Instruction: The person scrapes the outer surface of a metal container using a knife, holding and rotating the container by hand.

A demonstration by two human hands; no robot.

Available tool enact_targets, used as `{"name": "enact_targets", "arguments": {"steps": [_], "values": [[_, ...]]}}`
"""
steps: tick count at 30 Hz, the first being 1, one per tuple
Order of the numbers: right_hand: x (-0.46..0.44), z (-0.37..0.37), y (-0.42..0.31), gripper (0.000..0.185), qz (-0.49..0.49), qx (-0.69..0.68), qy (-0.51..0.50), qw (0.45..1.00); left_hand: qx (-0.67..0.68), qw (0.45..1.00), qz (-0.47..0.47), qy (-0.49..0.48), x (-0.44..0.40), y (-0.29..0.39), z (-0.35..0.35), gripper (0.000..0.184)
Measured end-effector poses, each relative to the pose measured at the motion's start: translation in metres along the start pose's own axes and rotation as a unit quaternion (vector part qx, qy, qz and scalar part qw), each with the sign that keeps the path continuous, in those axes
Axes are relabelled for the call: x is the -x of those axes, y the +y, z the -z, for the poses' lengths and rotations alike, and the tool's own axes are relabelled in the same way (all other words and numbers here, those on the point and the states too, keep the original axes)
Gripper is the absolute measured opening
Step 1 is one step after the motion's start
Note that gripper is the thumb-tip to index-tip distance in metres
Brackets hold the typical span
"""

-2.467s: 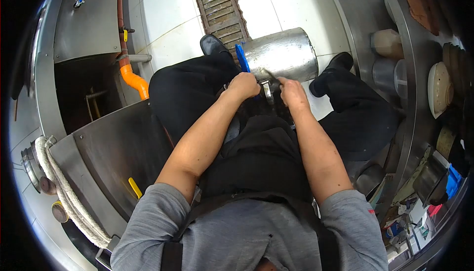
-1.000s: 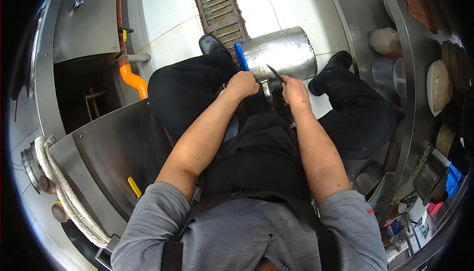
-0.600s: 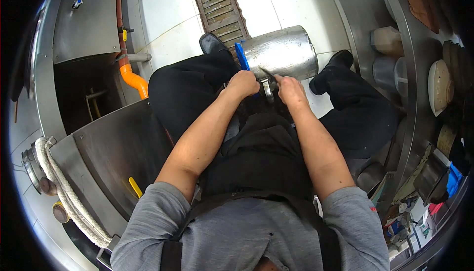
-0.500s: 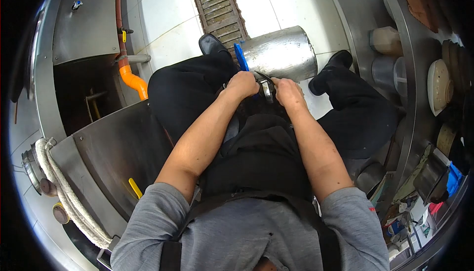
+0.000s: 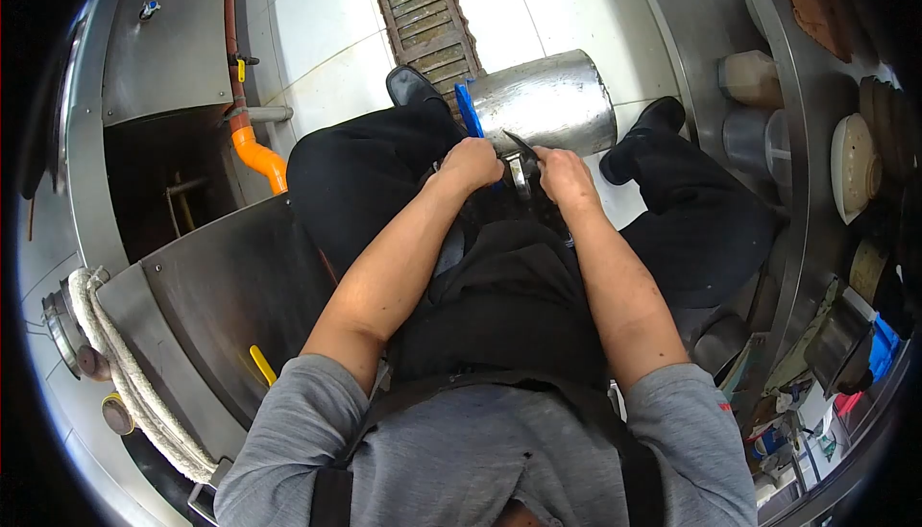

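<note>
My left hand [image 5: 473, 165] is closed in front of the black apron [image 5: 499, 296]. What its fingers hold is hidden. A little to its right, my right hand [image 5: 565, 177] is closed on a thin, dark, pointed blade-like thing [image 5: 520, 143], whose tip points up and left. Between the two hands shows a small shiny metal piece [image 5: 520, 173], partly covered. Just beyond them, a large metal cylinder [image 5: 557, 95] lies on its side on the floor, with a blue edge [image 5: 468, 110] at its left end.
A slatted floor drain [image 5: 423, 18] runs through the white tiles [image 5: 327, 66]. On the left are steel cabinets [image 5: 173, 47], an orange pipe [image 5: 257, 157] and a whitish hose [image 5: 125, 373]. A steel shelf [image 5: 711, 56] with containers [image 5: 754, 80] and bowls [image 5: 852, 170] stands on the right.
The dark pointed thing has tilted, its tip now slightly higher and farther over the cylinder. My right hand has shifted and turned slightly; my left hand stays almost in place.
</note>
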State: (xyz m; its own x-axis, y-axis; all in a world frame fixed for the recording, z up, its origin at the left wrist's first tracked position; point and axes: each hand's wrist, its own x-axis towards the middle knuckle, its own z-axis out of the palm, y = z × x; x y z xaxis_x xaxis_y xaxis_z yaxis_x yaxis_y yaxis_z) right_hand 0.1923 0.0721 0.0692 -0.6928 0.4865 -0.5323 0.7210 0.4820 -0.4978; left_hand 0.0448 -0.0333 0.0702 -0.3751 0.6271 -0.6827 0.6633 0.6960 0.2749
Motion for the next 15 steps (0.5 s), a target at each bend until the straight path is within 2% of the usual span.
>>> {"name": "enact_targets", "arguments": {"steps": [3,5,6,7,8,9,10,11,12,13,15], "values": [[-0.003,-0.008,0.007,0.027,-0.003,-0.013,0.028,1.000,0.008,1.000,0.002,0.014,0.016,0.010,0.017,0.034],[-0.010,-0.010,0.017,0.027,0.001,-0.026,0.055,0.998,0.053,0.992,-0.089,0.074,0.036,0.025,0.032,0.035],[-0.011,-0.013,0.022,0.027,0.000,-0.039,0.079,0.996,0.157,0.963,-0.200,0.094,0.065,0.046,0.059,0.038],[-0.012,-0.015,0.028,0.027,0.005,-0.041,0.075,0.996,0.259,0.911,-0.313,0.062,0.092,0.068,0.088,0.034],[-0.015,-0.016,0.034,0.027,0.024,-0.050,0.085,0.995,0.304,0.845,-0.435,0.068,0.116,0.083,0.104,0.029],[-0.016,-0.017,0.033,0.028,0.043,-0.060,0.093,0.993,0.266,0.797,-0.541,0.047,0.148,0.099,0.129,0.025],[-0.012,-0.015,0.024,0.027,0.017,-0.037,0.096,0.995,0.346,0.693,-0.629,0.069,0.176,0.118,0.141,0.022],[-0.008,-0.009,0.018,0.027,-0.004,-0.041,0.088,0.995,0.432,0.800,-0.398,-0.122,0.229,0.094,0.125,0.022],[-0.006,-0.010,0.017,0.027,0.006,-0.030,0.098,0.995,0.422,0.668,-0.613,0.014,0.238,0.120,0.147,0.021],[-0.006,-0.010,0.018,0.028,0.018,-0.018,0.111,0.994,0.416,0.645,-0.640,0.044,0.245,0.129,0.153,0.021],[-0.003,-0.007,0.020,0.027,0.024,-0.038,0.119,0.992,0.412,0.652,-0.633,0.067,0.251,0.141,0.153,0.021]]}}
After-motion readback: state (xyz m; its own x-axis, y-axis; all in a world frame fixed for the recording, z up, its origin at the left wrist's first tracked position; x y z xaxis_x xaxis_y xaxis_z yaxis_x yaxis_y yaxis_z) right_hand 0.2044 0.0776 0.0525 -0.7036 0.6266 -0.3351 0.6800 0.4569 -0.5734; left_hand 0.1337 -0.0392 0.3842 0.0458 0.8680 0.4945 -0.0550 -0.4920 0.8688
